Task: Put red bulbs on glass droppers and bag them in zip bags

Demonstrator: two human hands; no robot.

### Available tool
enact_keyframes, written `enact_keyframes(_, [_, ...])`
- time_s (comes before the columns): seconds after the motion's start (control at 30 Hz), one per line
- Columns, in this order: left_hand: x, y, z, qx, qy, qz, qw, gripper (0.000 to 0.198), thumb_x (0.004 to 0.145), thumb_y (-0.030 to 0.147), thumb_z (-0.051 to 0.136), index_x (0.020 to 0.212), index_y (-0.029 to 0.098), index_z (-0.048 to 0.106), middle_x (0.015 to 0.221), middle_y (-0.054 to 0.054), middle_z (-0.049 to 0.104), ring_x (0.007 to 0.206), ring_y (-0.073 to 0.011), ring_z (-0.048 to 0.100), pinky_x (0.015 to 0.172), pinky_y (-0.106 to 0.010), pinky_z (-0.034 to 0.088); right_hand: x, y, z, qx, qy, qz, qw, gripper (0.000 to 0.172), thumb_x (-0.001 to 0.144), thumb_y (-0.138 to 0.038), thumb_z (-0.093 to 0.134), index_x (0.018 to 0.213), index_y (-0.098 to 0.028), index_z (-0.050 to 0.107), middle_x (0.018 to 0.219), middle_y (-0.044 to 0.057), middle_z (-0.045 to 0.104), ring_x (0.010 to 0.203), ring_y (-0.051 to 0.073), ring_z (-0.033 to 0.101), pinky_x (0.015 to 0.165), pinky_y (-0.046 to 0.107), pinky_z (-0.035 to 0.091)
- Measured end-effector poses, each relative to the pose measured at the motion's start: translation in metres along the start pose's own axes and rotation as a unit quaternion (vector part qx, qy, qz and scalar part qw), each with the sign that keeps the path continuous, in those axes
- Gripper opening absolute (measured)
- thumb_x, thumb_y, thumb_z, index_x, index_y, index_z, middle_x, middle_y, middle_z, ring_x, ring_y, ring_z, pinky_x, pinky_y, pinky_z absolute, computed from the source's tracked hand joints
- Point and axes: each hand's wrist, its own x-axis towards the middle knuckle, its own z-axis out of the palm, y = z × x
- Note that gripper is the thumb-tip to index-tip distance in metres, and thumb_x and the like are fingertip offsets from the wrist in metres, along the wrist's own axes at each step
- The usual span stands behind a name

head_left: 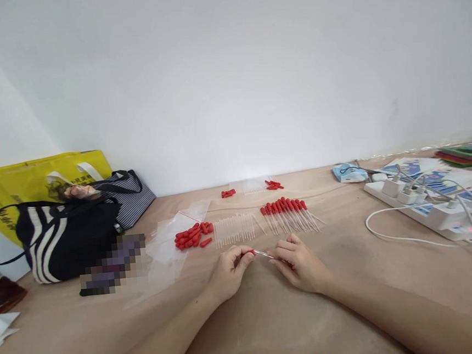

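At frame centre, our left hand [228, 269] and right hand [299, 262] pinch opposite ends of a dropper [262, 253], below the loose red bulbs [193, 236] and glass tubes [234, 229].

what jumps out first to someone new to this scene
The red: left hand and right hand pinch one red-capped dropper between them at the near middle. Just beyond lie a pile of loose red caps, clear tubes and a row of capped droppers. A yellow bag stands far left.

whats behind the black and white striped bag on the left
A yellow bag and a grey pinstriped bag sit behind the black striped bag; their lower parts are hidden.
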Motion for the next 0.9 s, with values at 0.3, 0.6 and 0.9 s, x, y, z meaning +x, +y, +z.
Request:
enact_keyframes(0.3, [-0.004, 0.003, -0.001, 0.045, -0.018, 0.007, 0.999, 0.018, 0.081, 0.026, 0.046, 0.074, 0.017, 0.059, 0.067, -0.001, 0.058, 0.066, -0.0144, 0.053, 0.064, -0.026, 0.041, 0.004, 0.012, -0.006, -0.059, -0.01, -0.088, 0.994, 0.024, 0.083, -0.015, 0.037, 0.091, -0.02, 0.06, 0.07, 0.0, 0.056, 0.053, 0.009, 0.037, 0.063, 0.03, 0.02])
enact_keyframes(0.6, [-0.005, 0.006, 0.002, 0.11, -0.034, 0.142, 0.983, 0.023, 0.084, 0.029, 0.043, 0.071, 0.018, 0.059, 0.063, -0.003, 0.058, 0.064, -0.0159, 0.052, 0.071, -0.032, 0.038, -0.001, 0.007, -0.006, -0.061, -0.01, -0.095, 0.994, 0.024, 0.082, -0.017, 0.036, 0.079, -0.017, 0.059, 0.066, 0.001, 0.052, 0.055, 0.011, 0.037, 0.062, 0.029, 0.021])
enact_keyframes(0.9, [-0.006, 0.004, 0.003, 0.118, -0.023, 0.185, 0.975, 0.02, 0.083, 0.026, 0.045, 0.072, 0.017, 0.059, 0.063, -0.003, 0.057, 0.066, -0.0158, 0.052, 0.073, -0.033, 0.038, 0.0, -0.004, -0.002, 0.017, -0.043, -0.022, 0.999, 0.025, 0.085, -0.017, 0.033, 0.072, -0.016, 0.054, 0.067, 0.001, 0.052, 0.061, 0.011, 0.043, 0.064, 0.028, 0.025])
